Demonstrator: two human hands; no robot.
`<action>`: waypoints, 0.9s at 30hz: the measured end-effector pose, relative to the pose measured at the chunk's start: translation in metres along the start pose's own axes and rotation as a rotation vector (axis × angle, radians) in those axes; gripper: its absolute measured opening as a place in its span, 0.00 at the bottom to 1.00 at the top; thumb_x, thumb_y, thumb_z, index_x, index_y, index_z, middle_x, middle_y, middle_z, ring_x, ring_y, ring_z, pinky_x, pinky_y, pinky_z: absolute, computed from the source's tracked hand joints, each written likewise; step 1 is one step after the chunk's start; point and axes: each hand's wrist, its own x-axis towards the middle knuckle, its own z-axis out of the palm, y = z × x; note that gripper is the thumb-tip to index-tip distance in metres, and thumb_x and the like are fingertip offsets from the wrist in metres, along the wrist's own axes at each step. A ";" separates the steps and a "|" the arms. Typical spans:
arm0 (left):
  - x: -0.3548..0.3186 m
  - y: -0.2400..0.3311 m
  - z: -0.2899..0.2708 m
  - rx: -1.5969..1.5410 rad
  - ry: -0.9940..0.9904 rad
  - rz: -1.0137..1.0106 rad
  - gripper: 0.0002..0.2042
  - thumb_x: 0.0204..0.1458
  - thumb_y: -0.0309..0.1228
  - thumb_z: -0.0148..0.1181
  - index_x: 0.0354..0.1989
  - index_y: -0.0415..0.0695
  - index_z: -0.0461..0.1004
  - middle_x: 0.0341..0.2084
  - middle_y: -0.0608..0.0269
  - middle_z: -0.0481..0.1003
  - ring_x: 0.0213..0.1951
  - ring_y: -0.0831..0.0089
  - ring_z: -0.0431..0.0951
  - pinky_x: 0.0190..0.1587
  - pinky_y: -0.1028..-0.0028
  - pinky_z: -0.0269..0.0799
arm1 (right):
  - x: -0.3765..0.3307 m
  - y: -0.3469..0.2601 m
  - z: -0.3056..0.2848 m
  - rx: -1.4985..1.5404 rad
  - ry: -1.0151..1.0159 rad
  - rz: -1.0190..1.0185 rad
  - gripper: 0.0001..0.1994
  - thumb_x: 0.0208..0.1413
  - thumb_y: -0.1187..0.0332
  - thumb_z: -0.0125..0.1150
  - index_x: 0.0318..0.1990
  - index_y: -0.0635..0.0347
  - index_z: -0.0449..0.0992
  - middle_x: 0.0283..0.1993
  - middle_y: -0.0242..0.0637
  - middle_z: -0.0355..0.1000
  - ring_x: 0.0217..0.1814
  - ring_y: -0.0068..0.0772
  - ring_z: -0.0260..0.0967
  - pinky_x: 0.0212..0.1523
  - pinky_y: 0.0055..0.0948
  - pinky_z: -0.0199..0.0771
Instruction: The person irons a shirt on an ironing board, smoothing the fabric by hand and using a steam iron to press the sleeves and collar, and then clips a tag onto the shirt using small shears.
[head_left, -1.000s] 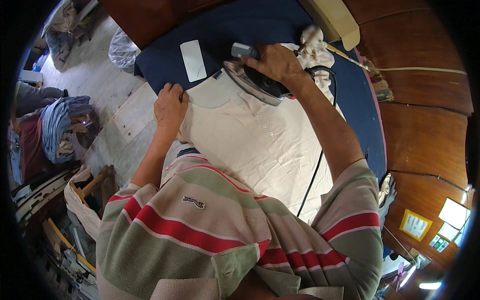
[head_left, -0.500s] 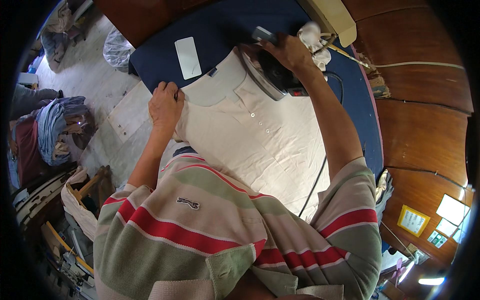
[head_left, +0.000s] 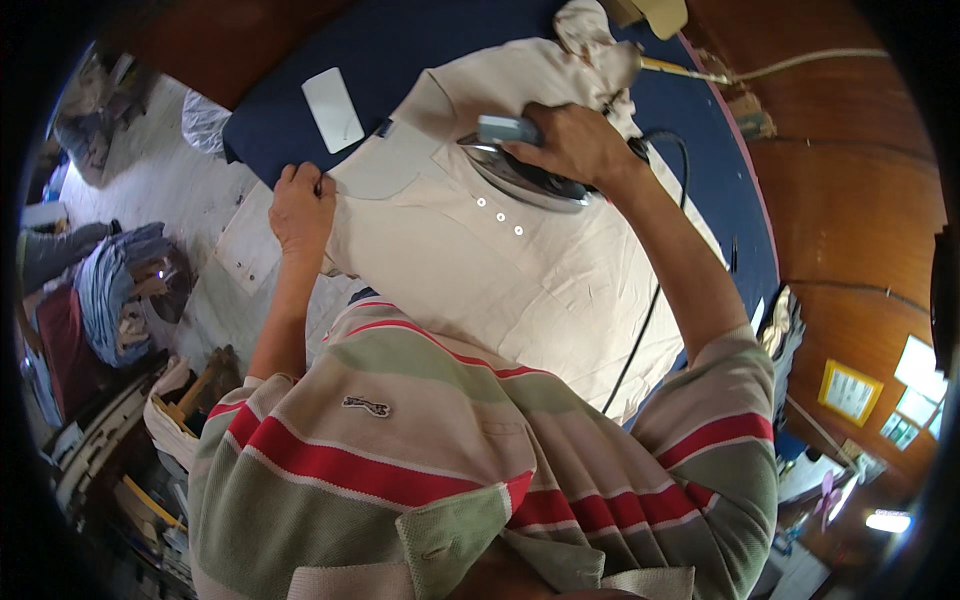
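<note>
A cream buttoned shirt (head_left: 440,265) is spread in front of me, with three white buttons down its placket. My right hand (head_left: 572,148) is wrapped around the grey handle of an iron (head_left: 530,190). The iron's metal soleplate rests on the shirt just beyond the buttons, its tip pointing left toward the neckline. At the garment's left edge, my left hand (head_left: 302,212) has its fingers curled over the cloth, pinching it near the table's edge. The fingertips are partly hidden.
The shirt lies on a navy-covered table (head_left: 270,130). A white rectangular card (head_left: 333,110) lies beyond my left hand. The iron's dark cord (head_left: 645,335) crosses the shirt's right side. Bunched cream cloth (head_left: 583,28) sits at the far right, beside a wooden wall (head_left: 820,180).
The iron has slid nearer to me over the shirt, toward the buttons, uncovering the far shoulder. My left hand keeps its hold on the edge. The whole view has shifted slightly.
</note>
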 end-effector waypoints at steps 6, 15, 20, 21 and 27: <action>0.002 -0.006 0.001 -0.002 0.006 0.042 0.07 0.45 0.33 0.54 0.22 0.43 0.68 0.26 0.58 0.68 0.31 0.55 0.70 0.32 0.58 0.66 | 0.004 0.001 -0.003 0.022 -0.008 -0.119 0.24 0.49 0.47 0.54 0.40 0.60 0.73 0.28 0.46 0.74 0.32 0.46 0.73 0.36 0.38 0.73; 0.000 -0.001 0.005 0.026 0.058 0.045 0.09 0.46 0.35 0.53 0.21 0.42 0.67 0.25 0.58 0.68 0.30 0.56 0.70 0.32 0.59 0.65 | -0.040 0.025 0.002 0.031 -0.075 -0.144 0.21 0.47 0.49 0.56 0.39 0.57 0.74 0.26 0.44 0.74 0.29 0.45 0.72 0.34 0.38 0.73; 0.002 -0.005 0.005 0.061 0.011 0.003 0.09 0.46 0.36 0.54 0.25 0.44 0.69 0.27 0.59 0.69 0.33 0.57 0.71 0.34 0.59 0.65 | -0.094 0.048 0.014 0.068 -0.106 -0.160 0.23 0.46 0.46 0.55 0.38 0.56 0.74 0.24 0.45 0.73 0.29 0.47 0.72 0.33 0.40 0.73; 0.002 -0.005 0.004 0.080 -0.010 -0.012 0.08 0.46 0.37 0.54 0.27 0.45 0.70 0.29 0.60 0.70 0.35 0.58 0.71 0.35 0.59 0.65 | -0.107 0.051 0.015 0.095 -0.119 -0.150 0.23 0.46 0.46 0.56 0.39 0.56 0.74 0.25 0.45 0.73 0.30 0.48 0.72 0.33 0.41 0.72; -0.004 0.052 0.002 0.004 0.200 0.473 0.18 0.48 0.37 0.55 0.48 0.49 0.68 0.46 0.66 0.71 0.47 0.66 0.71 0.48 0.62 0.62 | -0.182 0.069 0.020 0.187 -0.003 0.000 0.24 0.45 0.47 0.57 0.38 0.61 0.73 0.27 0.47 0.73 0.30 0.48 0.72 0.33 0.39 0.72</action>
